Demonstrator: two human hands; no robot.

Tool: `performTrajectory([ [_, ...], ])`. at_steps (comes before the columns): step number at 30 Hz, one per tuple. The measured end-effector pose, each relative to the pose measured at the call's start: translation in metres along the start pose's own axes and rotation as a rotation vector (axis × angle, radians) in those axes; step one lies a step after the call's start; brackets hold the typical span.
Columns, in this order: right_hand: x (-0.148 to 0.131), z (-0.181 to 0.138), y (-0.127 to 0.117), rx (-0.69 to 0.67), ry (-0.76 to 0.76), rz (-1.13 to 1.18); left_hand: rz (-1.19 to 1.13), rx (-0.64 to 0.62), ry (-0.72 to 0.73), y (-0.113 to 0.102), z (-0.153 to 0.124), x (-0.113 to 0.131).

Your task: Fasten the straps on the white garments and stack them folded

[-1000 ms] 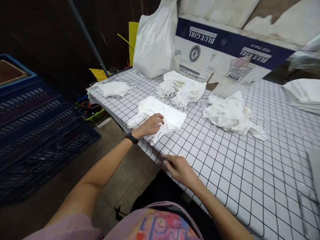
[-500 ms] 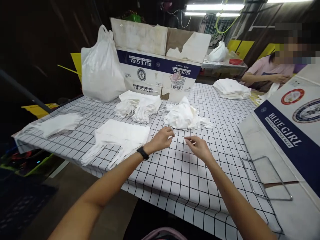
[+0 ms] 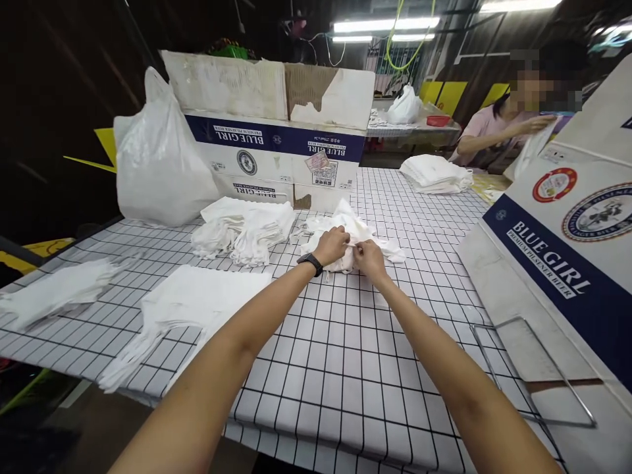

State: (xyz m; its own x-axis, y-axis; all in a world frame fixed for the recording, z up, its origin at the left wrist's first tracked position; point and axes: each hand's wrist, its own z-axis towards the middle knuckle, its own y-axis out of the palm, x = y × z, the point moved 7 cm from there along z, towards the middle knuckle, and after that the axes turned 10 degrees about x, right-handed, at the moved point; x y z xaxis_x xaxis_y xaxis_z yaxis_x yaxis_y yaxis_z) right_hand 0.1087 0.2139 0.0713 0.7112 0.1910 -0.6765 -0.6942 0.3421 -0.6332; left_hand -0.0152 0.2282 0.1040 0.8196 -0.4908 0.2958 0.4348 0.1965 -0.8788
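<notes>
Both my hands reach into a crumpled heap of white cloth pieces [image 3: 348, 227] in the middle of the checked table [image 3: 345, 368]. My left hand [image 3: 332, 245], with a black watch on the wrist, is closed on cloth at the heap's near edge. Right beside it, my right hand [image 3: 369, 258] pinches the same cloth. A flat stack of white cloth with strings [image 3: 197, 299] lies to my left near the table's front edge.
Another pile of stringed cloths [image 3: 247, 230] and a white plastic bag [image 3: 158, 164] sit before a Blue Girl carton [image 3: 276, 141]. A second carton [image 3: 567, 257] and a wire frame [image 3: 533, 368] are at right. A person [image 3: 494, 128] works at the far right by a cloth stack [image 3: 434, 174].
My hands left the flat stack at the table's edge, moved forward across the table and took hold of the crumpled heap. My view swung up and to the right.
</notes>
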Motion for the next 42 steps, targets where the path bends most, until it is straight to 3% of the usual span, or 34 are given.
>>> performTrajectory([
  [6, -0.029, 0.017, -0.048, 0.05, 0.032, 0.184, -0.095, 0.114, -0.006, -0.029, 0.004, 0.007],
  [10, -0.065, 0.014, -0.086, 0.028, 0.012, 0.343, -0.474, 0.324, -0.086, -0.077, -0.001, 0.018],
  [13, -0.092, 0.005, -0.112, 0.028, -0.007, 0.468, -0.71, 0.413, -0.111, -0.114, -0.01, 0.032],
  [16, -0.115, -0.008, -0.133, 0.005, -0.005, 0.636, -0.825, 0.446, -0.095, -0.144, -0.019, 0.05],
  [19, -0.128, -0.022, -0.147, -0.001, -0.016, 0.658, -0.807, 0.466, -0.058, -0.165, -0.03, 0.064],
  [24, -0.129, -0.046, -0.153, -0.053, -0.052, 0.574, -0.619, 0.497, -0.045, -0.183, -0.055, 0.076],
  [28, -0.121, -0.066, -0.155, -0.139, -0.086, 0.513, -0.598, 0.503, -0.04, -0.192, -0.077, 0.085],
  [34, -0.097, -0.079, -0.184, 0.113, -0.098, 0.125, -0.605, 0.542, -0.056, -0.21, -0.098, 0.095],
  [37, -0.087, -0.082, -0.186, 0.085, -0.053, 0.197, -0.606, 0.536, -0.047, -0.217, -0.103, 0.103],
  [42, -0.093, -0.096, -0.192, -0.146, -0.013, 0.604, -0.605, 0.541, -0.025, -0.226, -0.109, 0.113],
])
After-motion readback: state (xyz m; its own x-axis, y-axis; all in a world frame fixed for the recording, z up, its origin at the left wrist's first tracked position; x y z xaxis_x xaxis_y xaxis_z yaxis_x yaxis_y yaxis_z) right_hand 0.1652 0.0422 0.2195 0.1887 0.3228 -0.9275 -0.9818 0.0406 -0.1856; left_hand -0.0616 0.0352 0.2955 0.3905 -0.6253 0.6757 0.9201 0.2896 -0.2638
